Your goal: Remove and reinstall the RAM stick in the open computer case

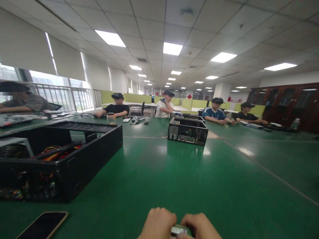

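Observation:
At the bottom edge of the head view, my left hand (pixel 159 223) and my right hand (pixel 199 225) are close together over the green table (pixel 159 179). Fingers of both are curled round a small green and silver object (pixel 178 229), which is partly hidden between them and blurred. A phone (pixel 43 225) with a dark screen lies on the table to the left of my hands. Beyond it stands a large open black computer case (pixel 92 162) with red and yellow cables inside.
Another open computer case (pixel 188 132) stands further back, near the middle. Several people sit around the far side, one in a white top (pixel 161 109). Small devices and cables (pixel 139 119) lie at the far edge, and a clear bottle (pixel 295 124) stands at the right.

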